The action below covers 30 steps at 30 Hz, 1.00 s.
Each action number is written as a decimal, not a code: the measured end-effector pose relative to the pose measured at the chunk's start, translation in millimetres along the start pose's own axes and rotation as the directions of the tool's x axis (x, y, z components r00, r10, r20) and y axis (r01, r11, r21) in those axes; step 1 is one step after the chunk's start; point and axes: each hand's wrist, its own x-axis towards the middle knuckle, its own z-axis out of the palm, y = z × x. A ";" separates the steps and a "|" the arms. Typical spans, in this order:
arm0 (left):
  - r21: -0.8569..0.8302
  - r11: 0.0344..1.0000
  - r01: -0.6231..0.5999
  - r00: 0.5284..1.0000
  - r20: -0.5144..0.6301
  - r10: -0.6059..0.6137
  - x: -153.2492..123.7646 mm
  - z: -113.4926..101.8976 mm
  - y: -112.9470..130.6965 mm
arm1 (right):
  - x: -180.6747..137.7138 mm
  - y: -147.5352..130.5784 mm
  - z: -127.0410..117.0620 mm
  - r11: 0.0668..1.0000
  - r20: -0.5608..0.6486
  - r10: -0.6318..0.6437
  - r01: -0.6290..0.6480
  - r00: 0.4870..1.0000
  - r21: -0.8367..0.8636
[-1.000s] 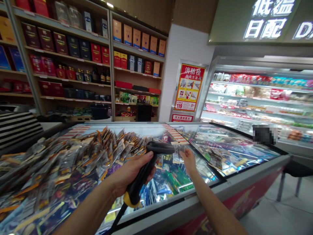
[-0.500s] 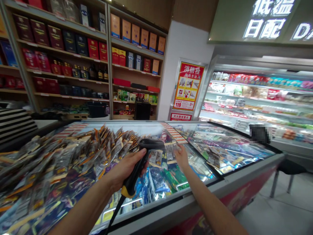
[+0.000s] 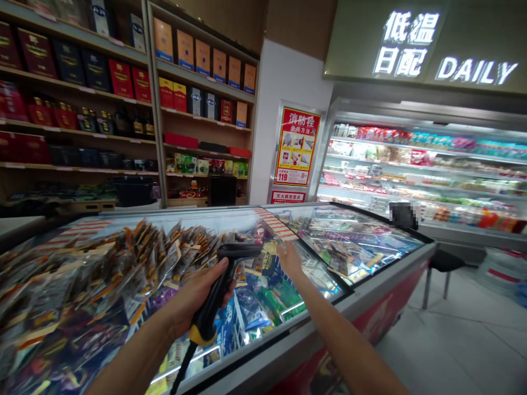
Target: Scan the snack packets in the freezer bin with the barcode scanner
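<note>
My left hand [image 3: 201, 293] is closed round the handle of a black and yellow barcode scanner [image 3: 212, 293], its cable trailing down towards me. The scanner head points right, towards my right hand [image 3: 291, 262]. That hand is over the chest freezer's glass top, fingers curled together and slightly blurred. At its fingertips is a pale yellowish edge [image 3: 270, 247], perhaps of a packet; I cannot make out how it is held. Many clear snack packets [image 3: 152, 241] with orange-brown card edges lie in rows on the left. Blue and green bags [image 3: 284, 293] show beneath the glass.
The chest freezer [image 3: 337, 312] has a grey rim and continues to the right. Shelves with boxed goods [image 3: 201, 104] stand behind. A lit refrigerated cabinet [image 3: 411, 164] is at the right, with a black stool [image 3: 444, 263] in front of it.
My view has turned right, so the surroundings shift left. The labelled clear packet beside my right fingers no longer shows plainly; a yellowish edge is there now. The scanner stays in my left hand.
</note>
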 end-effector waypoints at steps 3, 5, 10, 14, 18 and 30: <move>0.010 1.000 0.008 0.999 0.039 -0.008 8.9 7.8 -7.1 | 9.2 53.6 -47.2 0.961 -0.153 0.148 -0.179 0.977 -0.211; 0.008 1.000 0.029 0.998 0.057 -0.029 14.2 12.9 -11.7 | 11.9 86.2 -73.2 0.903 -0.212 0.249 -0.306 0.945 -0.302; 0.012 0.996 0.085 0.992 0.095 -0.086 21.6 25.6 -16.2 | 10.9 127.7 -94.2 0.810 -0.179 0.402 -0.439 0.898 -0.388; 0.019 0.997 0.080 0.991 0.105 -0.082 21.1 28.7 -13.9 | 10.7 119.2 -76.4 0.863 -0.112 0.311 -0.330 0.944 -0.383; 0.006 0.996 0.085 0.992 0.096 -0.085 18.3 23.6 -12.0 | 8.5 98.1 -49.6 0.939 -0.054 0.105 -0.117 0.993 -0.324; -0.019 0.997 0.077 0.990 0.124 -0.074 1.9 9.9 -9.1 | 14.2 59.9 -24.8 0.978 0.033 0.130 -0.133 0.991 0.161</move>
